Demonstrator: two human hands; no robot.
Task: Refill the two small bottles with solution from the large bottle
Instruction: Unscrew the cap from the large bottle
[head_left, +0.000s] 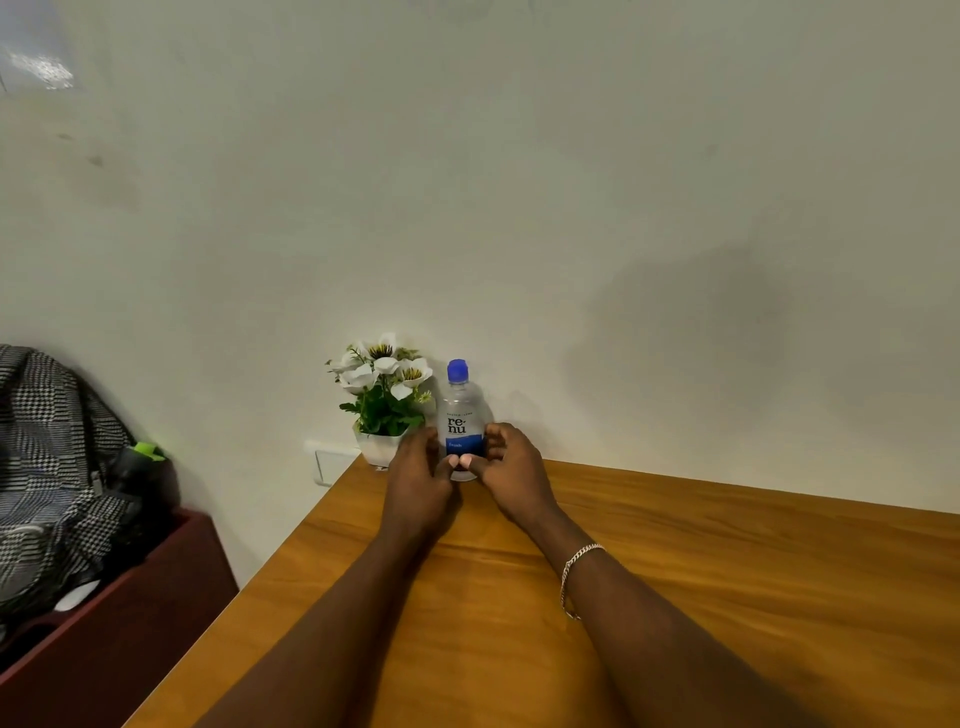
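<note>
Large bottle (462, 415) upright at back of tabletop (675, 571), against wall, beside flower pot (382, 447). Left hand (421, 478) and right hand (511, 467) half-curled around its base, thumbs touching; firm grip unclear. Clear plastic, smooth, likely slippery; best held mid-body at label. Small bottles not visible.

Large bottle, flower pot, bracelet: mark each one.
large bottle (460, 415): head view, on the clear body above the label.
flower pot (378, 448): head view, white front wall.
bracelet (575, 562): head view, chain across right wrist.

Both arms outstretched; left hand (415, 470), right hand (511, 467) curled, thumbs touching.
</note>
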